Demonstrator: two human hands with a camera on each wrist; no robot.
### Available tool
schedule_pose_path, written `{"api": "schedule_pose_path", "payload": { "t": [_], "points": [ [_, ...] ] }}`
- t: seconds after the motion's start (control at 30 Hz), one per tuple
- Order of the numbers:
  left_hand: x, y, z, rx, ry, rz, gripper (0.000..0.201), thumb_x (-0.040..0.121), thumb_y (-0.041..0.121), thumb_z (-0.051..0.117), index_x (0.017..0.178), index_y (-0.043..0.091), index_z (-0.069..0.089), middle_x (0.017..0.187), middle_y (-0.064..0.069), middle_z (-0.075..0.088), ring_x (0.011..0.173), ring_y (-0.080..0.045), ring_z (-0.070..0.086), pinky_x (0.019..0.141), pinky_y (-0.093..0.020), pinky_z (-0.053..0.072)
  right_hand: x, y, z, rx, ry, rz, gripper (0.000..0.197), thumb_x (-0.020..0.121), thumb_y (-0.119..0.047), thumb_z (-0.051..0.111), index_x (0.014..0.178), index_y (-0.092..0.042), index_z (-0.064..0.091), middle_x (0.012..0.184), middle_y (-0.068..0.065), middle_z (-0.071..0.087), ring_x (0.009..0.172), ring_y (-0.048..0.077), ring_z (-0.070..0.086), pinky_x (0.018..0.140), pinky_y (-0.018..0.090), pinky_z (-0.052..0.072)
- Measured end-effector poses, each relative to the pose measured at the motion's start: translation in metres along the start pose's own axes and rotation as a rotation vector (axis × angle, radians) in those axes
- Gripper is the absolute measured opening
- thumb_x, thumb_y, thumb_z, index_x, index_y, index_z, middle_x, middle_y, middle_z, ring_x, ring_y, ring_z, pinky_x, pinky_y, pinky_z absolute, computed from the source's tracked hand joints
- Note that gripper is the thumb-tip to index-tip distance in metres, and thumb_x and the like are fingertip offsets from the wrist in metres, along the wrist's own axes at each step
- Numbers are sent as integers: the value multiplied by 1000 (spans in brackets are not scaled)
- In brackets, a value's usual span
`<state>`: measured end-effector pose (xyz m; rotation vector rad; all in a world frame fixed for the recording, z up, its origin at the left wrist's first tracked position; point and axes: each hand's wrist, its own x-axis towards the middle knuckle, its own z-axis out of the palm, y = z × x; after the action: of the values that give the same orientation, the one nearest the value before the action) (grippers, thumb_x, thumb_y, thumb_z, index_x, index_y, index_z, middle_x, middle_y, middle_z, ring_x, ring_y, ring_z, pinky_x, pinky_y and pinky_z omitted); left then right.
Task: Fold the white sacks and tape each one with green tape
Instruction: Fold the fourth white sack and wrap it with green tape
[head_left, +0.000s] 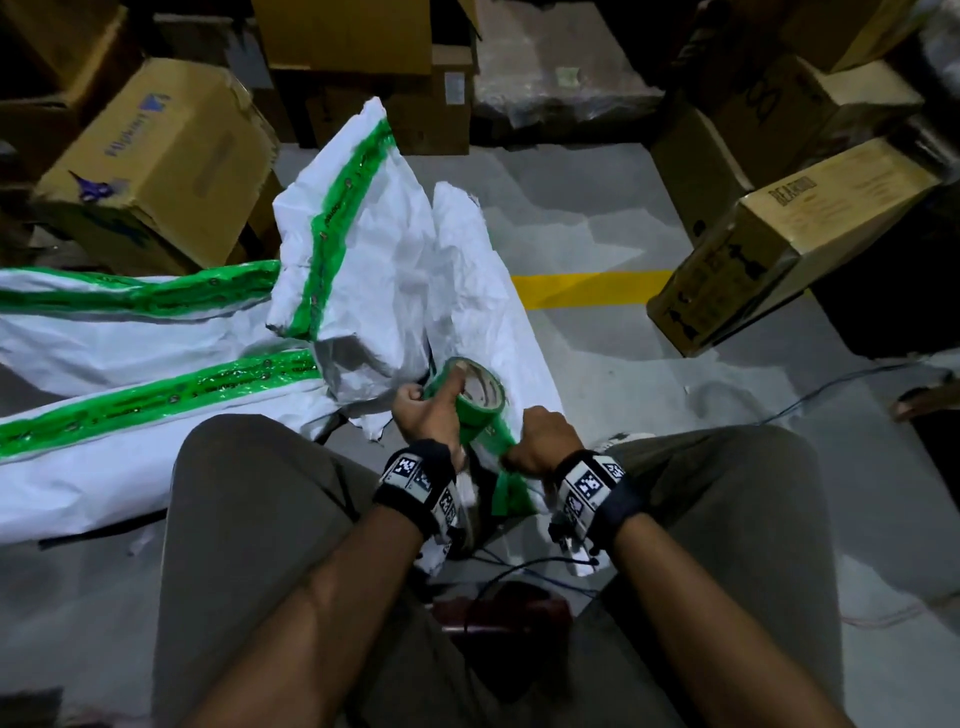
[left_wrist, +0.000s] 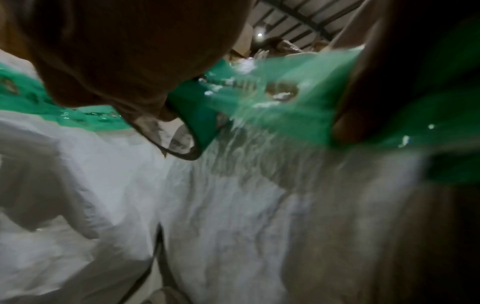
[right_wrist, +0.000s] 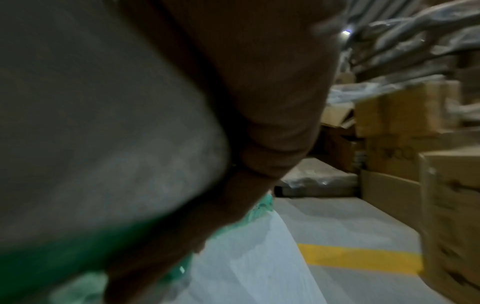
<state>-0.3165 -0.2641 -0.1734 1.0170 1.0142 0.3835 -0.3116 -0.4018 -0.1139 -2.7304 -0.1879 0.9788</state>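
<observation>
Head view: person seated, knees apart, grey floor (head_left: 649, 208) beneath. Left hand (head_left: 431, 415) grips a roll of green tape (head_left: 475, 392), fingers curled round its rim, thumb over the outer face. Right hand (head_left: 543, 439), just beside the roll, is fisted on the pulled-out tape strip (head_left: 496, 434), which runs down between the wrists. Both hands work over a white sack (head_left: 488, 291) lying between the knees. More white sacks with green-taped seams (head_left: 156, 400) lie to the left on the floor, one crumpled upright behind them. Cardboard boxes (head_left: 156, 166) ring the space; a yellow floor line (head_left: 587, 287) runs to the right of the sack. Marker-printed wrist bands (head_left: 415, 480) sit on both wrists.

Left wrist view: blurred. The left hand (left_wrist: 116, 61) holds the tape roll (left_wrist: 197, 121), fingers wrapped on it. The stretched, translucent tape strip (left_wrist: 285, 102) spans to the right hand's fingers (left_wrist: 348, 92), which pinch it. The white sack (left_wrist: 207, 205) fills the view below.

Right wrist view: very blurred. The right hand (right_wrist: 233, 144) is closed, its finger detail unclear. Green tape (right_wrist: 52, 257) and the white sack (right_wrist: 254, 257) lie below, with the yellow line (right_wrist: 363, 259) and boxes (right_wrist: 441, 205) to the right.
</observation>
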Motion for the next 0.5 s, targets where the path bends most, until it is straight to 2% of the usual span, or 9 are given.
{"api": "schedule_pose_path", "payload": {
  "t": [0.07,0.17,0.23,0.3,0.33,0.37,0.43,0.5],
  "points": [
    [6,4,4,8,69,57,58,53,40,91,79,19,44,75,-1,53,71,-18,49,62,-39,50,-8,-4,3,-12,0,-56,52,90,-30,67,131,-4,47,136,19,49,125,35,47,91,33,39],
    [16,8,11,74,81,29,62,65,43,91,96,15,45,85,1,53,75,-19,52,69,-34,47,-19,-16,2,-17,30,-108,50,89,-32,63,127,-3,50,134,19,54,124,35,50,92,33,39],
    [15,8,15,49,-6,-21,73,57,55,92,94,15,43,88,-3,56,74,-19,54,75,-37,53,-24,-19,1,4,45,-95,57,84,-42,58,126,-3,52,132,18,56,123,34,52,92,34,40],
    [18,6,16,-26,-61,-122,83,44,58,94,93,14,44,93,-11,61,78,-22,60,81,-50,59,-27,-12,1,56,70,-66,59,85,-48,56,127,-6,53,132,18,58,122,35,54,92,35,41],
    [19,6,17,-59,-60,-142,82,43,52,95,95,12,44,96,-15,62,81,-24,62,81,-54,59,-28,-9,2,80,91,-62,58,87,-49,55,127,-8,53,132,17,58,122,36,54,91,36,41],
    [17,10,18,-89,-57,-134,77,47,43,94,95,12,42,96,-16,61,82,-24,61,79,-53,59,-28,-7,5,95,106,-63,53,89,-46,57,127,-9,52,132,16,59,121,36,54,89,36,40],
    [10,18,23,-139,0,-72,63,67,24,89,96,13,35,97,-10,49,86,-22,51,79,-46,54,-27,-9,13,107,123,-80,41,93,-30,60,126,-9,52,130,15,59,120,37,54,86,35,39],
    [5,17,26,-166,41,-46,54,82,16,81,103,12,30,109,-8,40,96,-22,47,91,-42,50,-26,-15,21,110,136,-117,38,92,-24,61,125,-7,51,126,16,60,118,37,54,83,35,36]
  ]
}}
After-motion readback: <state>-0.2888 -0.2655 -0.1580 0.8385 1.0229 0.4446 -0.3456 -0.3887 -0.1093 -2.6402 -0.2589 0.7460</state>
